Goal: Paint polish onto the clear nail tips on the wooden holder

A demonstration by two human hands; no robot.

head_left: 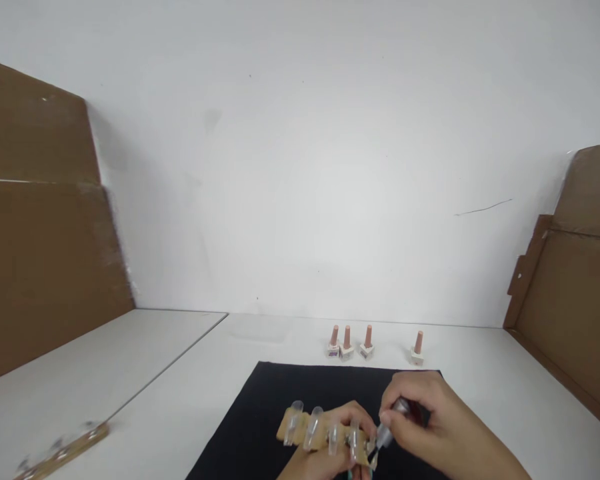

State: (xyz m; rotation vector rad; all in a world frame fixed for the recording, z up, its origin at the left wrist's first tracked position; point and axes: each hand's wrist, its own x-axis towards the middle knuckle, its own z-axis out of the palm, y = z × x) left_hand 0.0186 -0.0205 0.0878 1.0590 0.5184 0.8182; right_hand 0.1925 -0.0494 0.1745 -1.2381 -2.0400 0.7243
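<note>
My left hand [333,453] holds a wooden stick [320,433] that carries several clear false nail tips, lifted just above a black mat [260,427]. My right hand [430,427] pinches a small nail polish brush cap [393,417], with its tip touching the nail tip at the stick's right end. The two hands meet low in the middle of the view. My left hand's fingers are partly hidden behind the stick.
Several small nail polish bottles with peach caps [347,343] stand in a row behind the mat, one apart [417,348] at the right. A second wooden stick with nail tips [63,453] lies at the lower left. Cardboard panels [40,220] flank both sides.
</note>
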